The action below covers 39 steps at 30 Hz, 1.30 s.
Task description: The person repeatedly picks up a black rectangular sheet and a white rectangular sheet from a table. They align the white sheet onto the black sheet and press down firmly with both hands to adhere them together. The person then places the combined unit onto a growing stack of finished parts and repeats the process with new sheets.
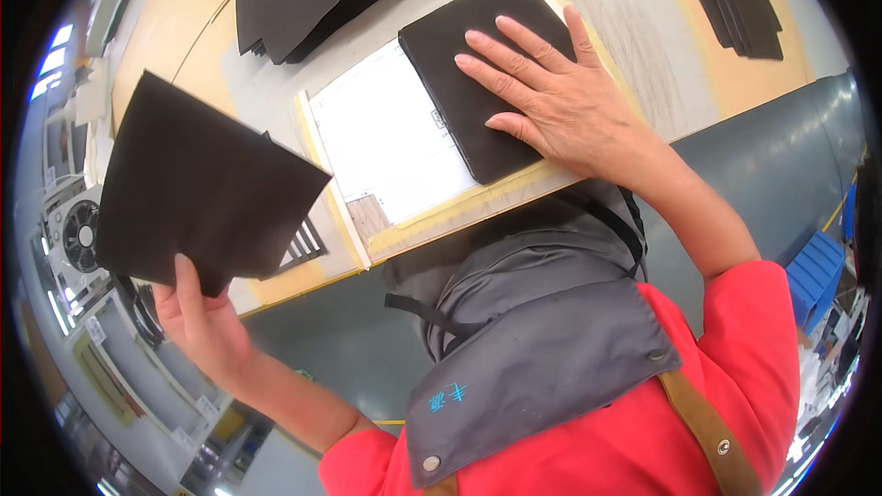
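The person is wearing a red short-sleeved top (755, 358) under a grey apron (551, 372), whose bib is carrying blue characters (450, 396) and a round silvery snap (431, 464), while 2 brown shoulder straps (703, 418) are flanking it and black straps (427, 314) are showing near the waist.

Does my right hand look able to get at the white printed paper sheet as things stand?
Probably yes: your right hand appears to rest on the black rectangular panel, and just left of it the white printed paper sheet looks uncovered, with nothing visibly in the way.
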Available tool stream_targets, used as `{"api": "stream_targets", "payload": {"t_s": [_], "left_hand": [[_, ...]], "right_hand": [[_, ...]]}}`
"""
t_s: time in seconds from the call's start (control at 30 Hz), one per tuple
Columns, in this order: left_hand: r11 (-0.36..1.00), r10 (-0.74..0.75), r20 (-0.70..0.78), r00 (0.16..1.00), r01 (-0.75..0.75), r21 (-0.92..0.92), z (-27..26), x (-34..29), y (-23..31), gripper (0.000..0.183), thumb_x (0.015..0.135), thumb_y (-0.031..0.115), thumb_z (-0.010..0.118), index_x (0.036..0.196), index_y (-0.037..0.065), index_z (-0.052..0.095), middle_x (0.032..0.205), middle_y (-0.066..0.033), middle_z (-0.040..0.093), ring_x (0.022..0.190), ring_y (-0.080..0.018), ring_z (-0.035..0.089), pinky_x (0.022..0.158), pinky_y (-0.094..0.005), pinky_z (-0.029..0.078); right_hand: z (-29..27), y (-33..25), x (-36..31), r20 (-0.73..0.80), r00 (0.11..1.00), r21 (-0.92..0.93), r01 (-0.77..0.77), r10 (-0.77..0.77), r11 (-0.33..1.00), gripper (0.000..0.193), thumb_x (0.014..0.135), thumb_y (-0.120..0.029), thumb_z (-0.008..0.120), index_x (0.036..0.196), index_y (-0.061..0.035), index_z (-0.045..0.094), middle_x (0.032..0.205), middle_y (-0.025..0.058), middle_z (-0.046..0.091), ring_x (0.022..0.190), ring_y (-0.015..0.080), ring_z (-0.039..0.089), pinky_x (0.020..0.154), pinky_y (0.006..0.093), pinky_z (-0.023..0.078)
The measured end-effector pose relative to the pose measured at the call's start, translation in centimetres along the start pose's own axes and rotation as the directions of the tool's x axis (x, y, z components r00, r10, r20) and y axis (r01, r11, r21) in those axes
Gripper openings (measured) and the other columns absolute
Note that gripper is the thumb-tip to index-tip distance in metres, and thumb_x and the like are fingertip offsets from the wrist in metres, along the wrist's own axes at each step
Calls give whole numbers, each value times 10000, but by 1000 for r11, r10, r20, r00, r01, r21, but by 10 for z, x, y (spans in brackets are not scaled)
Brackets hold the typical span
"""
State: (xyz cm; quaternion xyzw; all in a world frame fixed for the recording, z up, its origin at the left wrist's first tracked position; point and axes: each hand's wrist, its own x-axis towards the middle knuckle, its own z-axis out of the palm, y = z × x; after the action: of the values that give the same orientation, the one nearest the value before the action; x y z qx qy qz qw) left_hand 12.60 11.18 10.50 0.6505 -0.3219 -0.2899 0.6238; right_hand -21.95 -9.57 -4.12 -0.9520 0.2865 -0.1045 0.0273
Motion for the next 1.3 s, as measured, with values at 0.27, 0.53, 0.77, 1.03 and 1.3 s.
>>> {"api": "stream_targets", "payload": {"t_s": [0.27, 0.53, 0.77, 1.03, 1.3], "left_hand": [[980, 183, 147, 972, -193, 57, 45, -29, 2, 391, 1074, 16, 565, 1456, -65, 544, 1417, -184, 643, 1270, -274, 659, 1079, -440, 539], [977, 198, 240, 950, -212, 36, 95, -46, -17, 357, 924, -111, 707, 1274, -51, 679, 1288, -150, 707, 1171, -207, 671, 1052, -379, 528], [959, 85, 24, 996, -89, 268, 139, -30, -22, 247, 919, 6, 821, 1140, -74, 745, 1055, -73, 768, 938, -109, 676, 873, -247, 532], [962, -263, 160, 951, 246, 119, 99, 6, -56, 357, 953, 76, 796, 1272, -53, 702, 1041, -69, 762, 924, -94, 691, 794, -237, 565], [911, -364, 173, 915, 311, 271, 71, 15, -96, 380, 936, 141, 819, 1240, -65, 717, 946, -27, 735, 805, -70, 654, 712, -235, 543]], "right_hand": [[-54, -32, 28, -168, 970, 863, 60, 174, 501, 776, 896, -435, 837, 1522, -86, 541, 1447, 181, 629, 1328, 365, 582, 1100, 471, 477], [-74, -62, 40, -106, 976, 994, 102, 189, 31, 250, 883, -48, 797, 1125, -44, 735, 1026, 79, 756, 865, 189, 729, 785, 322, 578], [-69, -57, 41, -172, 952, 950, 92, 253, 299, 265, 884, -90, 804, 1129, -21, 728, 936, 135, 736, 835, 297, 738, 743, 359, 586], [-47, -50, 57, 241, 934, 962, -265, 263, 61, 289, 996, -181, 748, 1172, 47, 719, 1003, 50, 772, 880, 95, 698, 799, 275, 585], [-32, -71, 67, 337, 899, 911, -386, 278, 144, 329, 988, -133, 748, 1255, 42, 668, 1104, 66, 759, 957, 105, 692, 860, 278, 584]]}}
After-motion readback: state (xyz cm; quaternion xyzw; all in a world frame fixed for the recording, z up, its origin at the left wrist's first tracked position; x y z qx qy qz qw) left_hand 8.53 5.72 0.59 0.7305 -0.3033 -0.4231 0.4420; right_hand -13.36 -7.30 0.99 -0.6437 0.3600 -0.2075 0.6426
